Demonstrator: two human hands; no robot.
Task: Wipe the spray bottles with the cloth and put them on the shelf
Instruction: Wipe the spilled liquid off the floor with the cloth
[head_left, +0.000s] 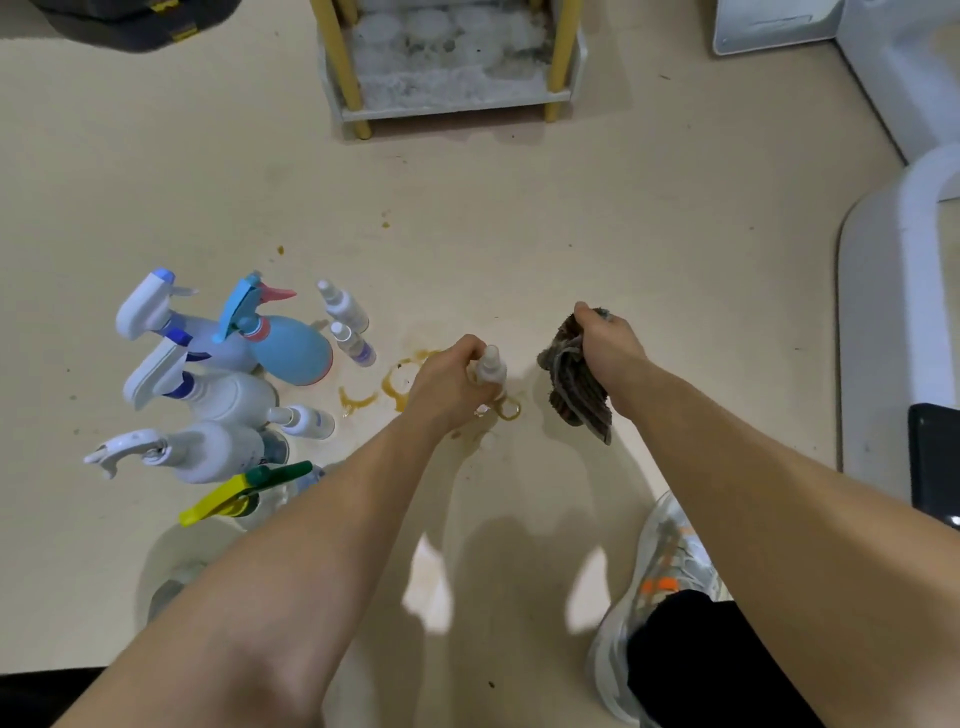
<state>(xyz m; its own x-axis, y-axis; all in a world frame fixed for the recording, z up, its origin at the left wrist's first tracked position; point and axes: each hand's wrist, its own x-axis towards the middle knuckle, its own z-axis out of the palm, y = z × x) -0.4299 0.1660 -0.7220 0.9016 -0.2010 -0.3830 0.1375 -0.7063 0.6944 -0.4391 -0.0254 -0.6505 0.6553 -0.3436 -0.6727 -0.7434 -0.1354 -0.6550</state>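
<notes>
gripping a small white spray bottle (491, 366) just below its cap, the person's left hand (449, 387) has its fingers curled round it and holds it upright, low over the floor (623, 234); whether the base touches the floor cannot be told. under and beside this bottle lie brown ring stains (400, 384). just to the right, apart from the bottle, the right hand (605, 340) clutches a dark brownish cloth (574, 387), fingers closed over its bunched top while the rest hangs down loose. to the left of the left hand stands a cluster of spray bottles (228, 400) on the floor: several white ones with trigger heads, a round blue bottle (293, 353) with a blue and pink trigger, two little clear bottles (345, 306) at the far edge of the group, and a bottle with a yellow and green trigger (249, 491) nearest the person. the shelf (452, 111), with yellow legs and a grey, dusty bottom tier, stands well apart at the top of the view. a pale shoe (660, 571) with orange marks rests on the floor below the right forearm.
</notes>
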